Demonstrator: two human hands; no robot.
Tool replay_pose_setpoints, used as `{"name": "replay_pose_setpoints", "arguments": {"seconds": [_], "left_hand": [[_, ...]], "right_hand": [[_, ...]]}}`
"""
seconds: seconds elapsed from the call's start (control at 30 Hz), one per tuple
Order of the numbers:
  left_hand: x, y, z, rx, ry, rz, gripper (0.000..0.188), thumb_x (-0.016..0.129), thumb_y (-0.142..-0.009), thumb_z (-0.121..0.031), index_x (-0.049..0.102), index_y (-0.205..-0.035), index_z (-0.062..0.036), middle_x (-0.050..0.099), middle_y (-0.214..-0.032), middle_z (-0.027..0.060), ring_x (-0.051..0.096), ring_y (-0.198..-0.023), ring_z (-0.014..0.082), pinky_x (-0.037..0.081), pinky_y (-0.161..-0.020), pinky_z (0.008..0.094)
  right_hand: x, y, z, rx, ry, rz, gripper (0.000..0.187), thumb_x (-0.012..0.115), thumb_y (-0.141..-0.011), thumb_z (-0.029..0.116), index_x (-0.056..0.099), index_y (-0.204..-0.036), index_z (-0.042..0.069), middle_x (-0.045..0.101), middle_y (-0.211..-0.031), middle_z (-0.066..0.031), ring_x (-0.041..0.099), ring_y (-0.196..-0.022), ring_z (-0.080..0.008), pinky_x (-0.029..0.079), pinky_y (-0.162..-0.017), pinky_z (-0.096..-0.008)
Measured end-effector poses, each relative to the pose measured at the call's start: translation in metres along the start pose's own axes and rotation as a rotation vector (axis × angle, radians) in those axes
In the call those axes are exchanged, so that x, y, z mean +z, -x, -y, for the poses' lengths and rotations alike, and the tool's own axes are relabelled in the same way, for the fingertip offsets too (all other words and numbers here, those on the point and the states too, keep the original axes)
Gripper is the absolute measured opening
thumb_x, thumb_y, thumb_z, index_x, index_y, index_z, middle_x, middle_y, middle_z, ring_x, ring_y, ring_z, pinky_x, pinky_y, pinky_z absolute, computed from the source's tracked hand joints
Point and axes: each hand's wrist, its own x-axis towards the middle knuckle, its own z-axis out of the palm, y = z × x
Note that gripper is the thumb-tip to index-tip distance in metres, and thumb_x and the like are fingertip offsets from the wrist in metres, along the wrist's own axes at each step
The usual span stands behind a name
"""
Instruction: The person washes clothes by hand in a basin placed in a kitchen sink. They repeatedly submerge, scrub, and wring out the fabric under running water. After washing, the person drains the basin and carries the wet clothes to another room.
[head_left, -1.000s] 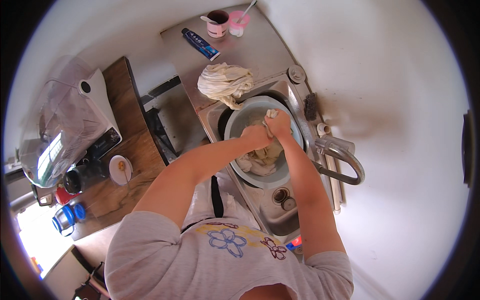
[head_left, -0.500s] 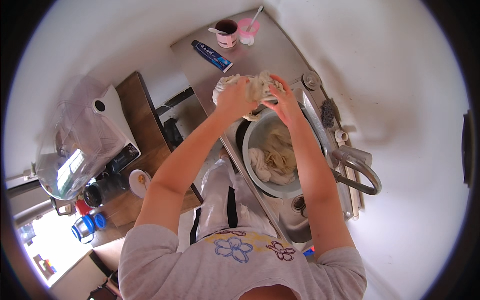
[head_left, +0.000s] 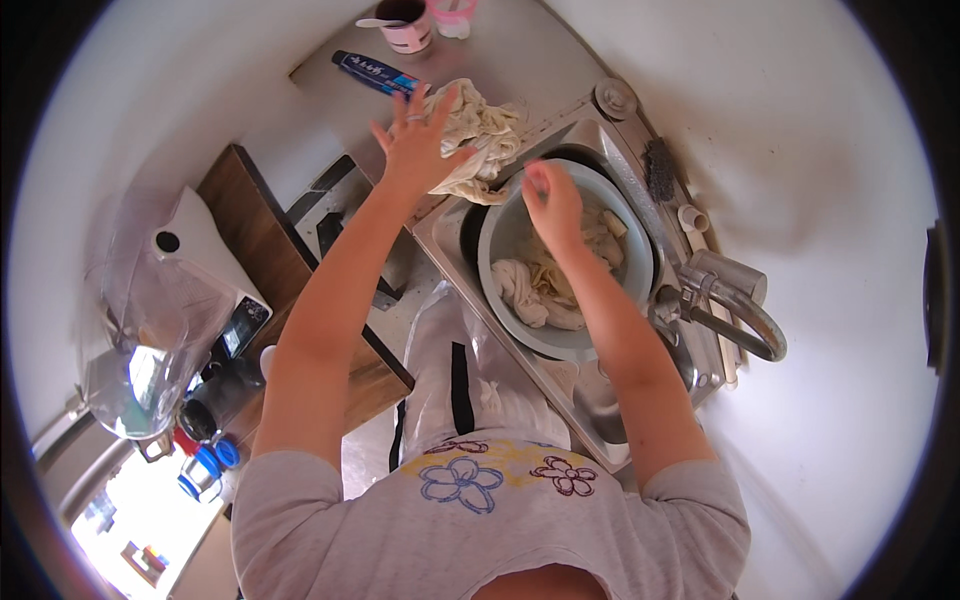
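A bunched, off-white wet cloth [head_left: 478, 135] lies on the steel counter at the sink's far left corner. My left hand [head_left: 415, 155] is open at its left side, fingers spread, with a ring on one finger. Over the far part of a grey basin [head_left: 490, 315] hovers my right hand [head_left: 556, 205], its fingers curled in and slightly blurred, with nothing seen in them. Inside the basin, more pale cloth [head_left: 540, 295] lies crumpled, partly hidden by my right forearm. A small cream-coloured block [head_left: 615, 223] rests on that cloth near the basin's right wall.
The basin sits in a steel sink [head_left: 590, 135] with a curved faucet [head_left: 745, 320] on the right. A dark scrubber [head_left: 659, 170] lies along the back ledge. Beyond the cloth are a toothpaste tube [head_left: 372, 72] and a pink cup [head_left: 407, 35]. A wooden table [head_left: 240, 200] stands left.
Both hands have let go of the cloth, which now lies on the counter. My left hand has opened beside it; my right hand has moved nearer, over the basin. The view has shifted.
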Motion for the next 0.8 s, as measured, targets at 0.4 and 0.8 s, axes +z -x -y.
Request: {"name": "replay_pose_setpoints", "arguments": {"seconds": [0.4,0.8], "left_hand": [[0.135,0.147,-0.129,-0.247,0.561,0.484,0.045,0.060,-0.082,-0.016,0.051,-0.126,-0.0145,0.041,-0.134,0.0162,0.045,-0.119,0.0396,0.040,-0.099,0.0439],[0.144,0.138,-0.150,-1.269,1.636,1.048,0.060,0.059,-0.086,-0.050,0.048,-0.128,-0.0093,0.058,-0.120,0.0134,0.061,-0.103,0.0267,0.050,-0.085,0.0442]], "right_hand": [[0.028,0.153,-0.073,0.372,0.523,0.356,0.039,0.061,-0.083,0.032,0.060,-0.109,0.003,0.065,-0.093,-0.0217,0.063,-0.091,-0.0370,0.049,-0.078,-0.0417],[-0.080,0.172,0.018,0.355,-0.117,-0.065,0.034,0.054,-0.074,-0.001,0.057,-0.108,-0.002,0.064,-0.092,-0.0157,0.062,-0.086,-0.0233,0.047,-0.078,-0.0299]]}}
